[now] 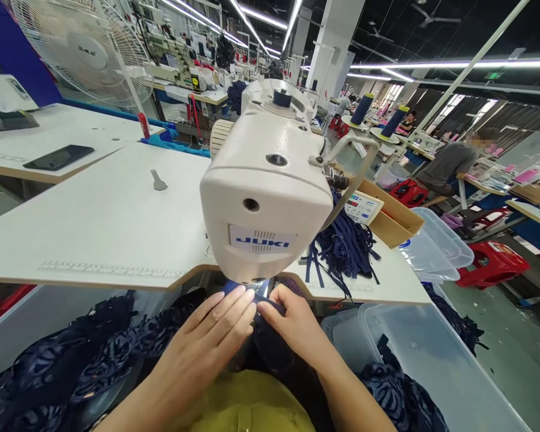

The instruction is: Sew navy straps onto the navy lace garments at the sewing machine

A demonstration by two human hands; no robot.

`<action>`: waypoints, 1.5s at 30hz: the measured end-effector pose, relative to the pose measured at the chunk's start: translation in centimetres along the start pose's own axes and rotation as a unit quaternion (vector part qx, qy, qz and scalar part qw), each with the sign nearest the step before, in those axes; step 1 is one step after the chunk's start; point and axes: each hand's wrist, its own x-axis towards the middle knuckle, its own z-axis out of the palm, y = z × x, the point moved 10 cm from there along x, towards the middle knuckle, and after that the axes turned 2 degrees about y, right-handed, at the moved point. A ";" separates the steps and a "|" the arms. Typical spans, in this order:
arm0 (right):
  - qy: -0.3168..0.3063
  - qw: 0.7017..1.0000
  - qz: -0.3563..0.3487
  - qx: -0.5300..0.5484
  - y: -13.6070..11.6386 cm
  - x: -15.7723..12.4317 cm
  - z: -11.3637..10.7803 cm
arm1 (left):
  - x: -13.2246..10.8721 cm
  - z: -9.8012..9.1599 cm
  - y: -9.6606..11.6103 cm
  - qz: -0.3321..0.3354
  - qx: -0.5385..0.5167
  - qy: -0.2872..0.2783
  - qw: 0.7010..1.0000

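The white sewing machine head, marked JUKI, stands directly in front of me and hides most of its needle area. Under it lies navy fabric, lit by the machine's lamp. My left hand rests on the fabric with its fingers straight and side by side, the tips close to the presser foot area. With thumb and bent fingers, my right hand pinches the fabric's right side. Darker cloth hangs down between my wrists. The exact stitching spot cannot be made out.
Navy strips lie in a bundle on the table's right side, beside a control panel and a cardboard box. Patterned navy pieces fill bins below. A phone and a small metal tool lie to the left.
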 end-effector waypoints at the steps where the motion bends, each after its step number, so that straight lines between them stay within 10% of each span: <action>1: -0.004 1.000 -0.006 0.011 0.0 0.2 -0.1 | -0.2 0.5 0.1 0.013 0.004 -0.016 1.000; 6: 0.011 0.992 -0.056 0.113 0.1 0.8 -1.2 | -1.4 2.2 -0.6 -0.013 0.025 -0.053 0.998; 15: -0.024 0.983 -0.178 -0.024 -3.2 1.6 -0.8 | -2.0 2.2 -0.9 -0.081 0.033 -0.046 0.995; 45: 0.061 0.977 -0.186 -0.084 -2.9 1.9 -0.9 | -1.8 1.7 -1.8 -0.162 -0.032 0.016 0.986</action>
